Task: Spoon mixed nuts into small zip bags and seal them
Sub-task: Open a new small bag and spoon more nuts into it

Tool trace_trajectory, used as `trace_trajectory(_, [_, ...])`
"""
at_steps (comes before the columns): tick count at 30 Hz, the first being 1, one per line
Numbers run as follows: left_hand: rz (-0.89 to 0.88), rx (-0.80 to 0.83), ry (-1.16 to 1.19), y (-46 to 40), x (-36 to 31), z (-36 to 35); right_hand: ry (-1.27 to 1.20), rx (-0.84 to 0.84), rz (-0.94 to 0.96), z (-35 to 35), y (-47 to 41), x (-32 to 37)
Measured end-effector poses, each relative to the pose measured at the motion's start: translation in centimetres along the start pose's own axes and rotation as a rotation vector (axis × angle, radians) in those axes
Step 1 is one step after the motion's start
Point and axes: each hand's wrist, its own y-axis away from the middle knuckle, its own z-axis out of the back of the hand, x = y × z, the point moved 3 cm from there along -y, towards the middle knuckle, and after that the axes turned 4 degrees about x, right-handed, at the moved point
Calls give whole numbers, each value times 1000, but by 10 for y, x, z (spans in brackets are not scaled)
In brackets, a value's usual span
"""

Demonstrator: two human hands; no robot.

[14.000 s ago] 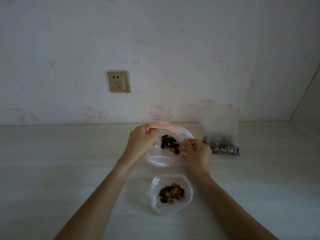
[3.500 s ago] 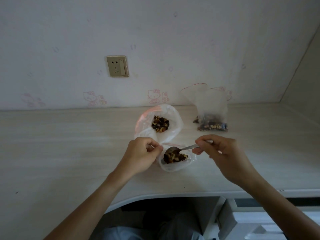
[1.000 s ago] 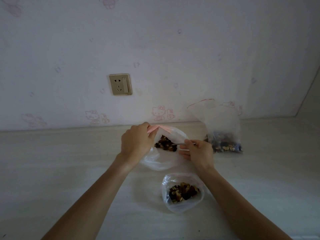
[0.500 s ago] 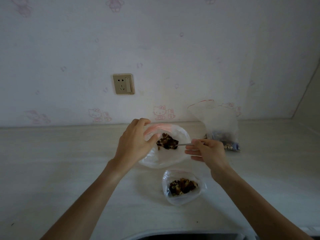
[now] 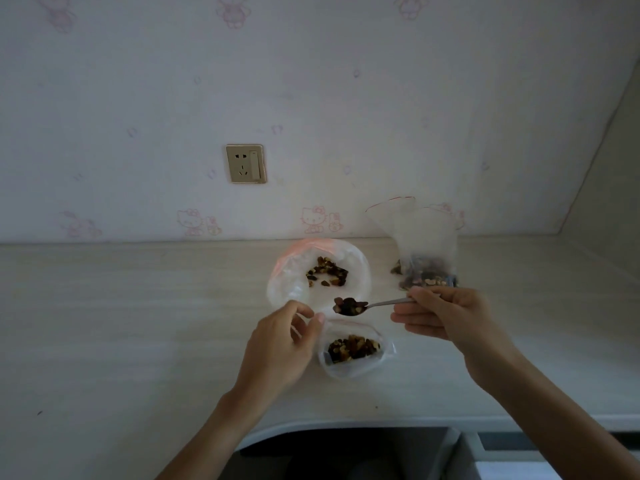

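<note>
Filling is under way on the pale desk [image 5: 138, 323] that runs beneath both hands. Beyond the hands lies the big open bag [image 5: 360, 271] with a pink-edged mouth, a scatter of mixed nuts [image 5: 327, 276] at its bottom. Past the right hand, against the wall, stands an upright zip bag [image 5: 420, 244], its mouth open and nuts in its base. Just beside the left hand, nearer the person, sits the small zip bag [image 5: 353, 351], part filled and unsealed. The left hand [image 5: 280, 344] pinches that bag's rim between thumb and fingers, holding the mouth wide. The right hand [image 5: 446, 317] grips the handle of the spoon [image 5: 367, 305], whose heaped bowl hangs between the big bag and the small one. By my reckoning this scoop has yet to go in, and sealing is not begun on any bag.
</note>
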Motion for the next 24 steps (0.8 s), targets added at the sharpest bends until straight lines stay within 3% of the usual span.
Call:
trace_trajectory(10, [117,124,34,2,-7,-10,41,26,-31,6,27,-8])
trace_trajectory(16, [204,181,222,-6,-8,-10,86,47,36,5,26,-11])
trace_trajectory(21, [387,279,497,-7,-14,-9,312,100,225,-7,28,-6])
trace_trajectory(24, [441,297,568,-5,-16,-9,714,157,580,-14,40,5])
